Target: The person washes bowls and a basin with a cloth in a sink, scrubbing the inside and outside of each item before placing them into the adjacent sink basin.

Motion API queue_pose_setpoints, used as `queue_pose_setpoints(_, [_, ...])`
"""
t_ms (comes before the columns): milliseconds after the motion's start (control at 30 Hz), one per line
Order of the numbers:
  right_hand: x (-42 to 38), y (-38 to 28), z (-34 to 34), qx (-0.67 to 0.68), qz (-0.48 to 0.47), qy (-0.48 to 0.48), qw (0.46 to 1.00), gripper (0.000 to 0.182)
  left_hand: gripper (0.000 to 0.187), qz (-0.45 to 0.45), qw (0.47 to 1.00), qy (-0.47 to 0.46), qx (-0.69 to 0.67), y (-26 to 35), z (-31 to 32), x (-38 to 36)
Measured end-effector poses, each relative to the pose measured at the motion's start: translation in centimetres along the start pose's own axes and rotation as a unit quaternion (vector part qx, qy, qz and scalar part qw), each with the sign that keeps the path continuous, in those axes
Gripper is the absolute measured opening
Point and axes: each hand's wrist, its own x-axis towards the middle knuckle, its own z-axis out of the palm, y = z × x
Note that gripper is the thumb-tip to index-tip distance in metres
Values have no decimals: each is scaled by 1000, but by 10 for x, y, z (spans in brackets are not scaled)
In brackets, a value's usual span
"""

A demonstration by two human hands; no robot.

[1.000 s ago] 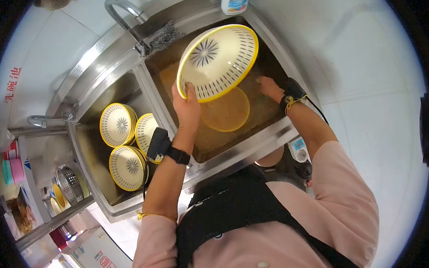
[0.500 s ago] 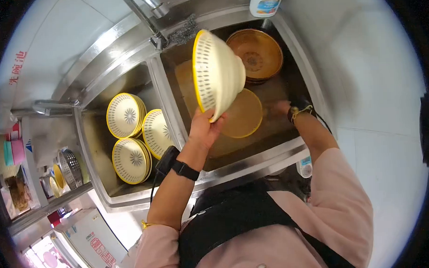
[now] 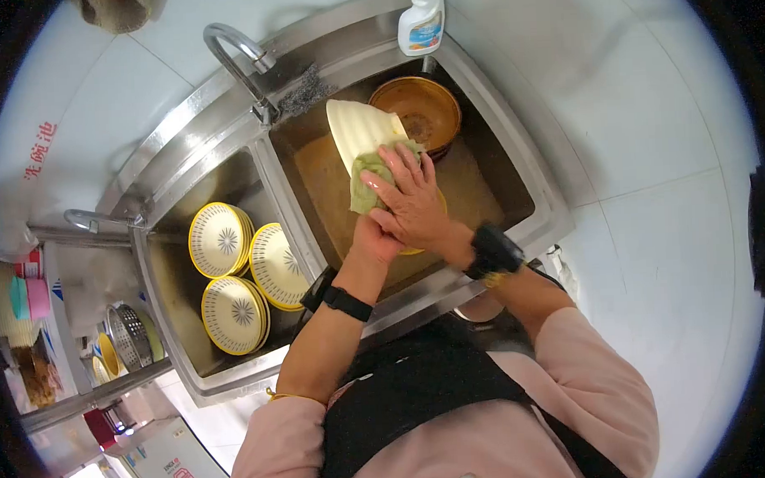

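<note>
While the left hand grips the cream slotted plastic bowl from below, over the murky steel sink, the right hand presses a green cloth against it, fingers spread.

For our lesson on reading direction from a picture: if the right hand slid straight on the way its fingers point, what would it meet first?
The right hand lies on a green cloth pressed to the cream bowl, fingers pointing up-left. Going on, it would probably cross the cloth onto bare bowl; beyond that lies the steel scourer, though depth is unclear.
</note>
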Motion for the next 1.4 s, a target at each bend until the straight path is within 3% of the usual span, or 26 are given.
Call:
queue_pose_setpoints(67, [9, -3, -2, 3, 23, 24, 999, 50, 11, 14, 999, 25, 28, -2, -2, -11])
queue_pose_setpoints(133, [23, 9, -2, 40, 40, 22, 998, 48, 9, -93, 992, 17, 83, 6, -14, -28])
queue_pose_setpoints(200, [36, 29, 1, 75, 58, 20, 995, 47, 9, -91, 984, 29, 150, 15, -28, -33])
queue_pose_setpoints(267, [47, 49, 2, 355, 138, -19, 924, 42, 9, -89, 971, 38, 218, 23, -35, -38])
queue_pose_setpoints(300, [49, 57, 0, 353, 140, -16, 925, 42, 9, -86, 967, 19, 240, 26, -38, -42])
queue_pose_setpoints(400, [44, 71, -2, 632, 282, -117, 713, 46, 10, -103, 957, -10, 273, 32, -38, -53])
queue_pose_setpoints(433, [37, 69, -1, 632, 281, -115, 713, 46, 11, -122, 952, -20, 281, 33, -38, -56])
queue_pose_setpoints(500, [21, 63, 2, 760, 403, -78, 505, 44, 11, -157, 956, -47, 244, 30, -38, -60])
queue_pose_setpoints(567, [4, 65, 29, 788, 381, -66, 479, 48, 12, -191, 957, -75, 203, 30, -44, -58])
queue_pose_setpoints(633, [-4, 49, 36, 858, 363, 6, 363, 46, 15, -281, 931, -188, 136, 33, -60, -46])
queue_pose_setpoints(667, [-5, 46, 33, 859, 364, 9, 361, 46, 15, -282, 931, -185, 137, 28, -45, -57])
queue_pose_setpoints(700, [-6, 44, 31, 852, 384, 31, 355, 47, 23, -151, 963, -141, 173, 22, -30, -70])
queue_pose_setpoints(767, [-11, 45, 32, 844, 406, 55, 346, 47, 32, -18, 974, -91, 207, 21, 1, -93])
queue_pose_setpoints(800, [-15, 54, 37, 826, 423, 36, 371, 47, 39, 85, 947, -158, 267, 28, 14, -100])
queue_pose_setpoints(867, [-23, 56, 46, 807, 440, 21, 393, 48, 45, 183, 901, -223, 324, 33, 27, -98])
queue_pose_setpoints(933, [-29, 48, 46, 757, 485, 48, 435, 46, 47, 237, 905, -74, 347, 27, 32, -92])
queue_pose_setpoints(1067, [-36, 14, 35, 713, 508, 134, 465, 48, 47, 234, 929, -100, 271, 24, 33, -89])
queue_pose_setpoints(1133, [-46, 3, 48, 526, 481, 167, 682, 47, 47, 245, 941, -130, 193, 24, 26, -76])
queue_pose_setpoints(1167, [-55, -1, 60, 525, 480, 165, 683, 47, 47, 246, 941, -130, 191, 24, 23, -70])
queue_pose_setpoints(1200, [-64, -7, 75, 307, 377, 185, 854, 42, 47, 254, 943, -124, 174, 24, 21, -64])
queue_pose_setpoints(1233, [-71, -14, 85, 62, 240, 189, 950, 37, 47, 263, 945, -118, 156, 23, 20, -60])
queue_pose_setpoints(1267, [-71, -28, 83, 119, 275, 165, 940, 42, 47, 264, 945, -117, 154, 22, 22, -60])
queue_pose_setpoints(1300, [-71, -37, 79, 119, 273, 163, 940, 42, 45, 284, 941, -53, 176, 21, 25, -61])
queue_pose_setpoints(1333, [-59, -50, 57, 99, 247, 124, 956, 44, 44, 303, 932, 11, 197, 20, 27, -62])
queue_pose_setpoints(1367, [-46, -58, 39, 78, 220, 86, 968, 45, 44, 304, 932, 10, 196, 20, 28, -63])
queue_pose_setpoints(1400, [-35, -61, 29, 78, 220, 85, 969, 45, 42, 327, 902, 65, 272, 19, 28, -64])
